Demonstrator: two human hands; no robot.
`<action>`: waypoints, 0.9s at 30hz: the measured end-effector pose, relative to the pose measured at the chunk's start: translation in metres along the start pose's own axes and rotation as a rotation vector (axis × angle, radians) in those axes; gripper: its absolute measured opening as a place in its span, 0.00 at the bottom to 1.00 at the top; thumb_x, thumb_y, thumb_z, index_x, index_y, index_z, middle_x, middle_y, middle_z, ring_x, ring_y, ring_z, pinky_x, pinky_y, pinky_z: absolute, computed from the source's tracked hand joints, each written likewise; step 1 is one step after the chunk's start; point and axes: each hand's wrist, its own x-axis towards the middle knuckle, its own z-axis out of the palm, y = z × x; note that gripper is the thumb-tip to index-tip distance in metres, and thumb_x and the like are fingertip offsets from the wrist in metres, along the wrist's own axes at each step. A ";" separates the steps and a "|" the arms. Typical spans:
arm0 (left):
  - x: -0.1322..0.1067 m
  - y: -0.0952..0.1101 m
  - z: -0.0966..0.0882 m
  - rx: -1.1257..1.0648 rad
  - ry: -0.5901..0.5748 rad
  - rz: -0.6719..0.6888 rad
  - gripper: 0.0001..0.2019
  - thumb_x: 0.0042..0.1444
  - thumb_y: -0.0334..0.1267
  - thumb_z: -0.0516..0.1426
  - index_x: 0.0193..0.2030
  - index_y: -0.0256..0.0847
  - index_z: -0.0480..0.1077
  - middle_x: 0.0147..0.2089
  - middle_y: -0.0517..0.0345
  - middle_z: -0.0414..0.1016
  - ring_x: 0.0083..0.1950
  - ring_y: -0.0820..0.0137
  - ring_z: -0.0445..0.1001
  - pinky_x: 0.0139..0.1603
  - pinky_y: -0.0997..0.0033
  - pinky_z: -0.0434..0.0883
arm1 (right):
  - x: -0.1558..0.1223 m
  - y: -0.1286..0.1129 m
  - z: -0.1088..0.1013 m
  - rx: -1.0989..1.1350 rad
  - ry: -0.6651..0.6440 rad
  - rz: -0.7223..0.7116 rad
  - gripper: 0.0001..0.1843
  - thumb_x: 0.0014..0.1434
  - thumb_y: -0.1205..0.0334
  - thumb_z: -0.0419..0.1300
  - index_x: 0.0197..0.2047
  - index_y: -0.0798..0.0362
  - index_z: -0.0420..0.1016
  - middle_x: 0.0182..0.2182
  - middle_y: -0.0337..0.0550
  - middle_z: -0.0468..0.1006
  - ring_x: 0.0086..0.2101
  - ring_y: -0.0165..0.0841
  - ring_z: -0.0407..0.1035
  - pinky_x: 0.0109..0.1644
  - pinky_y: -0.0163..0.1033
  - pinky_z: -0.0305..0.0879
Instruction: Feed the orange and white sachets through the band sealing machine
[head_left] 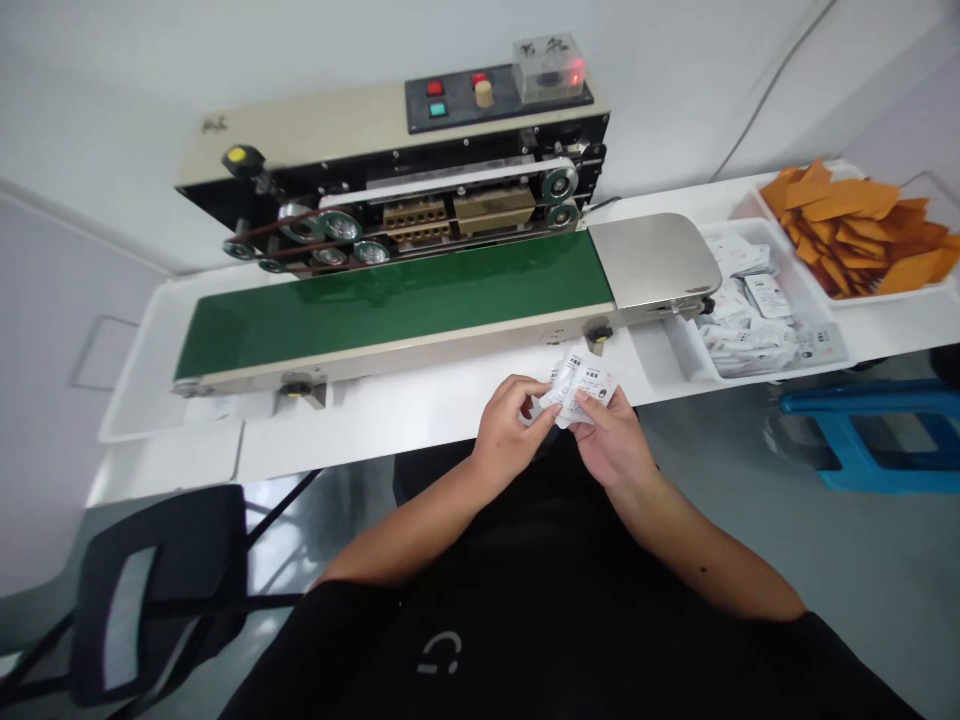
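Several small white printed packets (576, 375) are fanned out between my two hands, just past the table's front edge. My left hand (514, 420) pinches the left side of the fan between thumb and fingers. On the other side, my right hand (611, 435) grips the packets with its thumb laid over the front one. Dark print and a small hand-shaped mark show on them. Beyond my hands runs the green conveyor belt (397, 305) of a sealing machine (375, 130), with a bare metal plate (654, 258) at its right end.
To the right, a white bin (697, 345) holds many similar white packets, and behind it another bin (896, 295) is heaped with orange envelopes. A white tray (142, 355) lies under the belt's left end. A black chair (161, 590) and a blue stool (840, 420) stand by the table.
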 end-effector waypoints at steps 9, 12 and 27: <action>0.007 0.006 0.015 -0.799 -0.026 -0.582 0.31 0.61 0.55 0.71 0.64 0.44 0.71 0.63 0.45 0.80 0.63 0.53 0.80 0.63 0.52 0.77 | 0.003 -0.004 0.012 -0.210 -0.097 -0.026 0.26 0.60 0.53 0.77 0.58 0.45 0.79 0.55 0.44 0.86 0.56 0.44 0.80 0.62 0.52 0.78; 0.007 0.014 0.016 -0.901 0.000 -0.627 0.31 0.60 0.54 0.73 0.64 0.43 0.72 0.62 0.45 0.82 0.61 0.53 0.82 0.62 0.50 0.79 | 0.011 -0.013 0.011 -0.330 -0.134 -0.082 0.31 0.57 0.58 0.79 0.62 0.43 0.78 0.55 0.42 0.85 0.54 0.43 0.80 0.58 0.49 0.79; 0.010 0.011 0.004 -0.842 0.115 -0.515 0.33 0.60 0.56 0.71 0.66 0.48 0.66 0.62 0.50 0.80 0.57 0.57 0.83 0.55 0.54 0.83 | 0.020 -0.037 0.005 -0.485 -0.121 -0.121 0.15 0.59 0.53 0.77 0.47 0.47 0.84 0.31 0.37 0.81 0.26 0.29 0.68 0.28 0.37 0.66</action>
